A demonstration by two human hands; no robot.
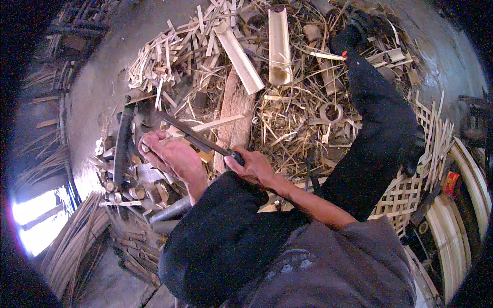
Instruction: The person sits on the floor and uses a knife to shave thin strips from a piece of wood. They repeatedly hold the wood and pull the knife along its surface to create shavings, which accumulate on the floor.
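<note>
My right hand (252,165) is closed round the dark handle of a knife (192,134). Its long blade slants up to the left, past the fingers of my left hand (174,158). That left hand is closed on a thin, pale bamboo strip (222,123), which sticks out to the right and crosses the blade. Under the strip's free end lies a rough wooden block (236,105). Whether the blade's edge touches the strip cannot be made out.
A heap of short bamboo slats (154,64) lies far left. Two split bamboo halves (279,49) rest on shavings (287,123) ahead. Woven bamboo lattice (403,197) and curved bamboo pieces (449,226) stand at the right, cut bamboo ends (136,192) at the left. My legs (364,138) frame the work.
</note>
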